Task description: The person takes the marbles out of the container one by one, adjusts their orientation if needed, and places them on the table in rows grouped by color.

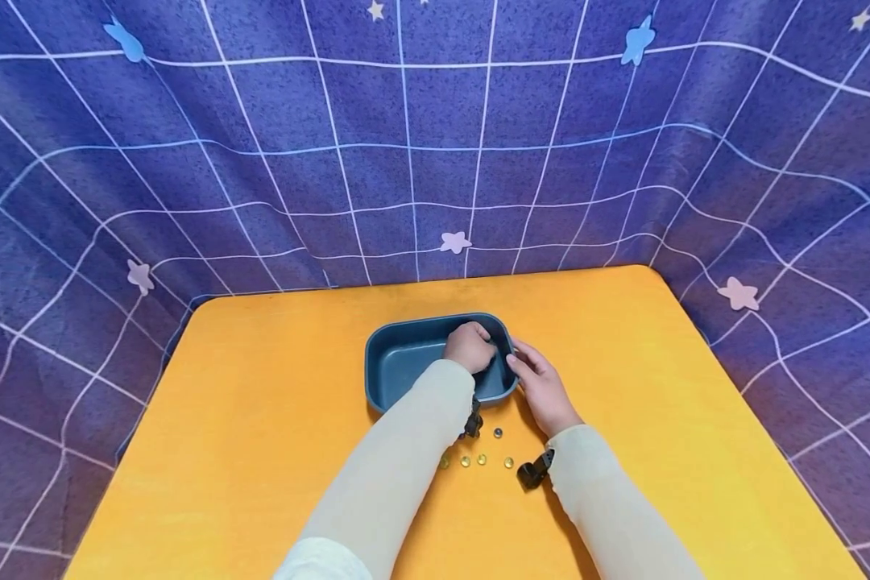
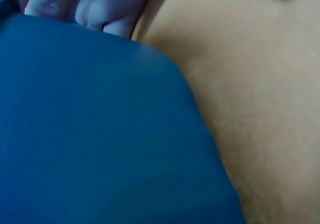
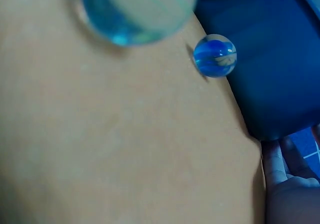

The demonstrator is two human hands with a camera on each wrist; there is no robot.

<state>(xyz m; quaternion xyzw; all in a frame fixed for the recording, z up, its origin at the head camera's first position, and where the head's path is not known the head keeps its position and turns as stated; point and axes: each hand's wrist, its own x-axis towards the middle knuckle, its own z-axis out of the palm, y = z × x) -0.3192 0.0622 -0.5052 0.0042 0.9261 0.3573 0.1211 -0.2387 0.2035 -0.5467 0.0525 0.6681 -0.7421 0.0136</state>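
Note:
A dark blue-teal rectangular plastic tub stands on the yellow table. My left hand reaches over its near wall and is down inside its right part, fingers curled; I cannot tell whether something is in them. At the tub's right end, my right hand grips the rim, thumb over the edge and fingers along the outer wall. In the right wrist view, a blue-swirled marble lies close by the tub's wall, with a larger-looking clear marble nearer the camera.
Several yellowish glass marbles lie in a loose row on the table in front of the tub, between my forearms. One dark marble sits nearer the tub. A purple-blue gridded cloth with stars hangs behind the table and at its sides.

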